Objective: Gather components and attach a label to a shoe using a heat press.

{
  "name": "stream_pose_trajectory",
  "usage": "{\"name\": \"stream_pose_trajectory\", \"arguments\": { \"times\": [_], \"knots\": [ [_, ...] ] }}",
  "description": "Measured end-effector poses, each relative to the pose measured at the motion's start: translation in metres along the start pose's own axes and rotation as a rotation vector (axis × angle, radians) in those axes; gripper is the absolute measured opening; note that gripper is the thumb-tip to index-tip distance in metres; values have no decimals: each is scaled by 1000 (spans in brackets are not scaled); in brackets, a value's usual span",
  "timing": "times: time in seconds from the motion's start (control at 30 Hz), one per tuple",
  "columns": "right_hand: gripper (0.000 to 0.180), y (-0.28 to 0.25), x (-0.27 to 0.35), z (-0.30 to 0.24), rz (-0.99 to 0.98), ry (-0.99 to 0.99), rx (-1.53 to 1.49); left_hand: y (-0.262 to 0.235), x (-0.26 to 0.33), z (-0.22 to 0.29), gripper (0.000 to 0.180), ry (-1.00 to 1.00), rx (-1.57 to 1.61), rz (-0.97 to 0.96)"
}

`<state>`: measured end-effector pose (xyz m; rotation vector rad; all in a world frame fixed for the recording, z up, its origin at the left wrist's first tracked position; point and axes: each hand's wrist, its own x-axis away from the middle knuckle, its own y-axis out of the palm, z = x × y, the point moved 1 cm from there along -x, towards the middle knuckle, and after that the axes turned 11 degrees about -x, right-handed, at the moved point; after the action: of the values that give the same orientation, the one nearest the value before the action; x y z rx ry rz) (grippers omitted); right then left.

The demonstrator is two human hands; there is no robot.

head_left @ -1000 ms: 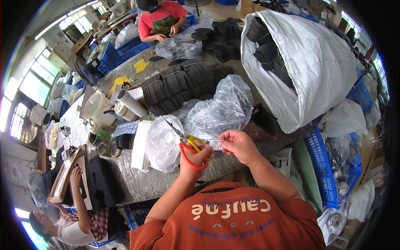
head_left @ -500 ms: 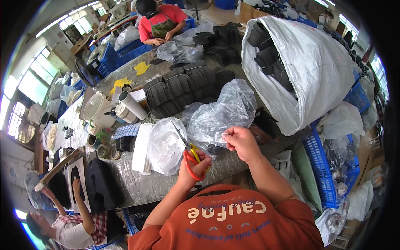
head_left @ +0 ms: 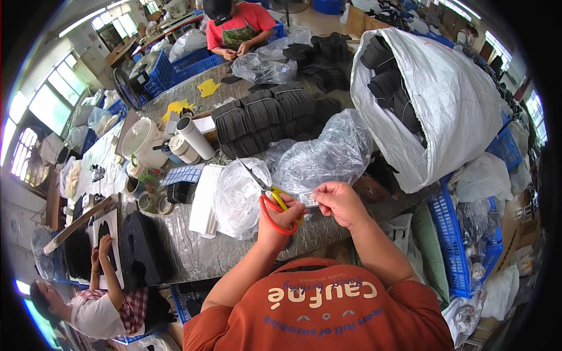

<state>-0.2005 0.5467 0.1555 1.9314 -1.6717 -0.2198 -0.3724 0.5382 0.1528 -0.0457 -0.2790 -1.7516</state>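
Note:
Scissors [head_left: 277,225] with red and yellow handles are in my left hand [head_left: 285,214], fingers curled round the handles. Their blades point away from me and to the left, slightly apart, over a crumpled pale plastic bag [head_left: 234,205]. My right hand [head_left: 341,205] pinches a small white printed label [head_left: 308,199] between thumb and fingertips. The label is close beside the knuckles of my left hand. Just beyond both hands lies a clear plastic bag [head_left: 328,149] with something dark showing through it.
Bundled black flat pieces [head_left: 263,120] lie behind the clear bag. A large white woven sack [head_left: 445,111] of black pieces stands on the right, above a blue crate [head_left: 451,240]. Left are a white bucket [head_left: 140,143], cups and a blue label sheet [head_left: 182,174]. Two co-workers sit at the table.
My left hand has moved up and right with the scissors, closer to the label. My right hand still pinches the label, which is now tilted differently. The whole view has shifted slightly.

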Motion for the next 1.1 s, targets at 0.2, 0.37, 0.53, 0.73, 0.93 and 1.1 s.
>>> {"name": "stream_pose_trajectory", "arguments": {
  "times": [0.2, 0.37, 0.53, 0.73, 0.93, 1.1],
  "knots": [
    [12, 0, 1, -1, 12, 11, -29, -2, -3, -1, 24, -25, 167, 79],
    [11, -1, 0, -3, 12, -9, 6, 0, -6, 2, 24, -23, 123, 97],
    [11, -2, -3, -3, 30, -22, 39, 0, -11, 0, 21, -20, 77, 75],
    [11, 1, -5, -7, 21, -31, 149, 3, -12, 3, 22, -7, 74, 65],
    [7, -5, -5, -9, 84, -147, -92, -5, -2, 1, 24, 86, -453, -14],
    [7, -5, -3, -15, 160, -264, -247, -15, 23, -4, 39, 187, -879, -199]
  ]
}}
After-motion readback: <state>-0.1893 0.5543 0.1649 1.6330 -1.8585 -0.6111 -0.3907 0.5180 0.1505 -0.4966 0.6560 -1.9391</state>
